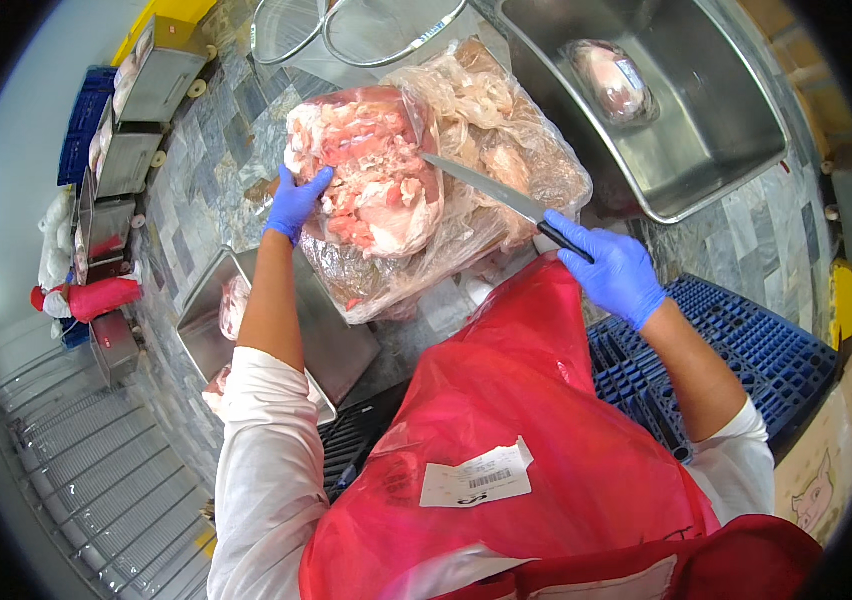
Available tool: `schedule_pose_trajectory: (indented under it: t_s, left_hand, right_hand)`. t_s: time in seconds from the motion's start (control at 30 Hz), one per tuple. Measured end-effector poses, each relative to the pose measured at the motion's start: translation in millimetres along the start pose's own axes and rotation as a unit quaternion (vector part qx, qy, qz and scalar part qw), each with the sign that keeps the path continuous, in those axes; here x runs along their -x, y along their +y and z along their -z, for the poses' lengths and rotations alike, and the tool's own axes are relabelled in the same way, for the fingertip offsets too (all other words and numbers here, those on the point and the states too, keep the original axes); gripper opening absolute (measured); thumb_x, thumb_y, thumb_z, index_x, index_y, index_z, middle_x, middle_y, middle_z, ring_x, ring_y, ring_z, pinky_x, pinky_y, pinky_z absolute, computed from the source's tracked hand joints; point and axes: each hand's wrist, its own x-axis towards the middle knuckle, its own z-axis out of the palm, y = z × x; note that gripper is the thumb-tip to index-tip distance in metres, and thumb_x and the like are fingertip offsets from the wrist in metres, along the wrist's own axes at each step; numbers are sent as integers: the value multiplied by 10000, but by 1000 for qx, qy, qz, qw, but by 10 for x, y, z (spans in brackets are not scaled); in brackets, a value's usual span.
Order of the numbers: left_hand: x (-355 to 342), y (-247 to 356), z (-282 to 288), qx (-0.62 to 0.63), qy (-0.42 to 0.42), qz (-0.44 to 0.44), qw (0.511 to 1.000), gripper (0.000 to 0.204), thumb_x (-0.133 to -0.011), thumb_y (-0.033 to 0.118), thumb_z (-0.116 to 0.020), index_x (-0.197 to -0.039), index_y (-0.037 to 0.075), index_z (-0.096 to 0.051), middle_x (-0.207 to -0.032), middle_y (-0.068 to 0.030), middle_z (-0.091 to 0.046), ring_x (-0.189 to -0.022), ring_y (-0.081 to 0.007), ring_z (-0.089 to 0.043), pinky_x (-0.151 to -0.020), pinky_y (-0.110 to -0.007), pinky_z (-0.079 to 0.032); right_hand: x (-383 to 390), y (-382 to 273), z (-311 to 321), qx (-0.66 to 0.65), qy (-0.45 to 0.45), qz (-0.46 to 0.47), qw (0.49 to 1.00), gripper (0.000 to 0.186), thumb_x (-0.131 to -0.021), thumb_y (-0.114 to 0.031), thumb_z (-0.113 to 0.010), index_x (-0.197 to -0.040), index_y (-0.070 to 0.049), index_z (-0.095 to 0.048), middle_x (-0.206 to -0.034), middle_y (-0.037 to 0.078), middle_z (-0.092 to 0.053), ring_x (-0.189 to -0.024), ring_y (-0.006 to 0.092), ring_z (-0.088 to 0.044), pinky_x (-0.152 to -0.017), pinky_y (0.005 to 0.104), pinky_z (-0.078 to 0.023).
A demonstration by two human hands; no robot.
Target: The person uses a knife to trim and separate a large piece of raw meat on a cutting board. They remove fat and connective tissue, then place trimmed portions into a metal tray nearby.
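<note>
We enter this as a meat-processing room. Evidence we list: one slab of raw meat (376,170) on clear plastic sheeting (558,170); one long knife (486,185); one steel tub (716,130) holding a wrapped cut (609,80); a row of wheeled metal carts (161,85); one blue plastic pallet (746,340); one red apron (506,370); one co-worker (106,295), also in red.

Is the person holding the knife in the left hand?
No, the right hand grips the knife, while the left hand touches the piece of meat.
</note>
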Motion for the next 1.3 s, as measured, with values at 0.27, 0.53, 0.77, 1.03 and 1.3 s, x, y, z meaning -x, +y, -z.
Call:
schedule_pose_trajectory:
  t_s: [0.27, 0.53, 0.77, 1.03, 1.3]
  left_hand:
    - [-120, -100, -47, -24, 23, -41, 999, 908, -849, 333, -893, -1477, -23, -343, -1347, -182, -627, -1165, -237, -646, -968, -371, -545]
    - [-360, -458, 48, -101, 42, -116, 987, 1175, -801, 475, -895, -1585, -91, -227, -1473, -303, -518, -1340, -360, -549, -1130, -438, -440]
    - [-291, -824, 0, -130, 140, -78, 979, 1282, -729, 626, -884, -1589, -75, -242, -1511, -389, -423, -1397, -470, -478, -1162, -497, -399]
    - [281, -261, -474, -155, 247, 79, 953, 1389, -682, 731, -848, -1605, -59, -175, -1541, -412, -344, -1426, -539, -403, -1188, -550, -349]
    - [232, -575, -526, -106, 270, 82, 953, 1473, -679, 744, -837, -1620, -96, -78, -1570, -423, -314, -1456, -505, -401, -1202, -489, -363]
  right_hand:
    - [-491, -63, 712, 103, -77, 72, 989, 442, -942, -314, -705, -1381, -320, -667, -883, 156, -721, -800, 380, -705, -712, 502, -574]
    - [-1041, -490, 943, 200, -197, 78, 956, 400, -989, -294, -637, -1388, -282, -624, -822, 178, -700, -757, 390, -701, -666, 525, -561]
    - [-490, -606, 410, 173, -82, 65, 979, 484, -1005, -298, -629, -1479, -247, -547, -823, 176, -704, -679, 385, -693, -610, 512, -558]
    - [9, -316, -1081, -20, 48, -39, 998, 561, -1016, -255, -647, -1554, -232, -490, -999, 216, -733, -815, 415, -719, -715, 483, -582]
    - [-245, -357, -2058, -511, 37, -198, 836, 572, -1077, -218, -582, -1615, -127, -410, -824, 4, -624, -689, 87, -567, -640, 303, -510]
